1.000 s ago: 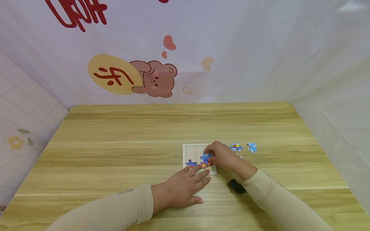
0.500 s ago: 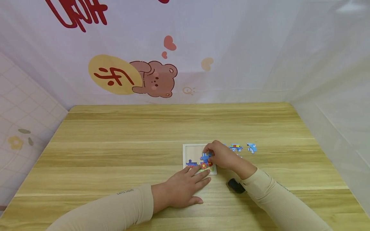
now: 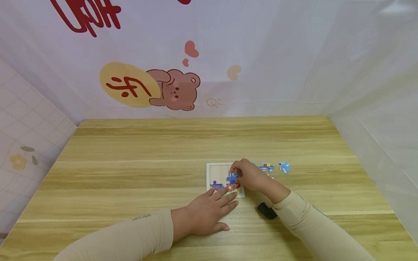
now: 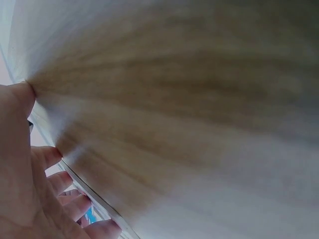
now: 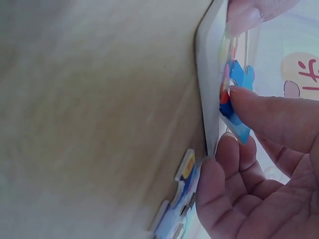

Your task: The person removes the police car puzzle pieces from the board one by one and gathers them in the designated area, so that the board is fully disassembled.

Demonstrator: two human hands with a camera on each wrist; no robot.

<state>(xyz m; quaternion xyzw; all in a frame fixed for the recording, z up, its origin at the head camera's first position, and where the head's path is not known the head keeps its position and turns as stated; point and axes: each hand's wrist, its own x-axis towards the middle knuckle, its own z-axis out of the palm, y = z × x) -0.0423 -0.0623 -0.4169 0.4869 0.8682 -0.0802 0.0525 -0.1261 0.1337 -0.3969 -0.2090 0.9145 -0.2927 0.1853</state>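
Note:
A wooden jigsaw board (image 3: 207, 177) with a pale rim lies on the table, part of its picture laid in along the near side. My left hand (image 3: 209, 214) rests flat with spread fingers, several fingertips on the board's near edge; in the left wrist view that board edge (image 4: 99, 199) runs under the fingers. At the board's right side, my right hand (image 3: 253, 176) pinches a blue puzzle piece (image 3: 232, 178) above red-and-yellow wheels. The right wrist view shows the thumb on this puzzle piece (image 5: 241, 127), which is tilted; its far side is partly hidden.
Loose puzzle pieces (image 3: 266, 166) lie right of the board, some partly covered by the right hand. Another blue piece (image 3: 285, 167) sits farther right. A small black object (image 3: 267, 211) lies beside the right sleeve. A white curtain (image 3: 267, 94) stands behind the table.
The blue puzzle piece shifts only very slightly between the right fingers. Both hands and the board keep nearly the same places.

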